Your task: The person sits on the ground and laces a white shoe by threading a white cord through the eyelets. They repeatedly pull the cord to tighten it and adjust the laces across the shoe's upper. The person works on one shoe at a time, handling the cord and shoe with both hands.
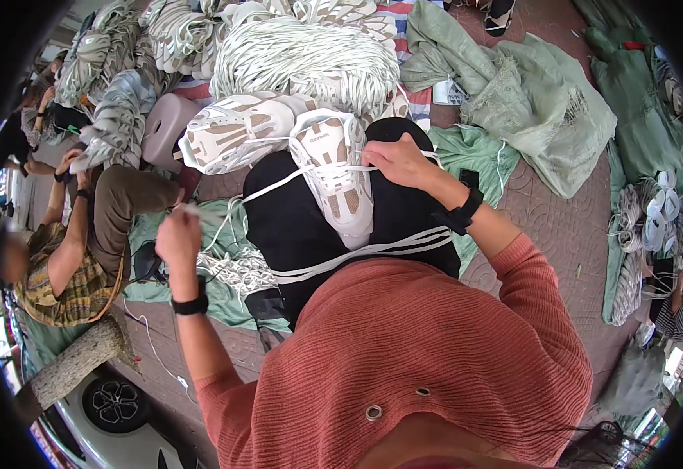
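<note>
Shoe (330, 160), white with tan mesh, lying across black trousers (271, 223) on the person's lap, toe toward the body. It is probably light, with a soft upper and firmer sole; holding both sides of its middle should steady it. Its lace (279, 182) looks limp and likely to slip. At the shoe's right edge, the right hand (404, 162) pinches the lace. Left of the shoe, the left hand (179, 241) is curled, apparently pinching lace, though blurred. Counted: one shoe on the lap, two hands, one stool (169, 129) left of the shoe; the laces (302, 59) heaped beyond it are uncountable.
</note>
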The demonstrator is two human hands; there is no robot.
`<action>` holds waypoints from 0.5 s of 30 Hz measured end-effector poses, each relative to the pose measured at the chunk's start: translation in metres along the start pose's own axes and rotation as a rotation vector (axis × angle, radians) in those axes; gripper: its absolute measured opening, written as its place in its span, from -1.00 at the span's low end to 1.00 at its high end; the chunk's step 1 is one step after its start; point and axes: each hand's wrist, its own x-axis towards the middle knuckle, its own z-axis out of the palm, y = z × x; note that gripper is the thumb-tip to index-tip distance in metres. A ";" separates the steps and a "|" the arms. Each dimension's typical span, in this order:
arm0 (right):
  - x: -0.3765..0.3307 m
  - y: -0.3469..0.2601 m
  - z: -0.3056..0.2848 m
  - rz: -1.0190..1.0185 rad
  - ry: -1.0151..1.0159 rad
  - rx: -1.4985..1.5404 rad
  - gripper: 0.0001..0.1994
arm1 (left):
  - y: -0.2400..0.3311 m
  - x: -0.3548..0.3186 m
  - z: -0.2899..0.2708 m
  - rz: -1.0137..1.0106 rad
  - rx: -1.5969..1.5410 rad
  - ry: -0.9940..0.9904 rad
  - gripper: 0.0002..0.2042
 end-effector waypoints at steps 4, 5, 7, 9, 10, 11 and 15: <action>0.002 -0.002 0.003 -0.062 0.022 -0.080 -0.76 | 0.099 0.020 0.002 0.117 -0.965 -0.587 -0.65; 0.003 -0.003 0.003 -0.078 0.035 -0.102 -0.77 | 0.130 0.017 0.010 0.221 -0.923 -0.399 -0.72; 0.004 -0.004 0.004 -0.113 0.058 -0.132 -0.79 | 0.177 0.013 0.046 0.448 -0.900 -0.032 -0.95; 0.006 0.000 0.005 -0.132 0.050 -0.128 -0.80 | 0.203 0.014 0.054 0.714 -0.732 0.074 -0.91; 0.008 0.002 0.007 -0.142 0.044 -0.126 -0.80 | 0.210 0.016 0.058 0.840 -0.632 0.145 -0.89; 0.010 0.004 0.009 -0.146 0.055 -0.128 -0.80 | 0.213 0.017 0.062 0.858 -0.634 0.124 -0.87; 0.025 0.004 0.013 -0.025 -0.051 0.092 -0.80 | 0.219 0.021 0.064 0.892 -0.632 0.045 -0.81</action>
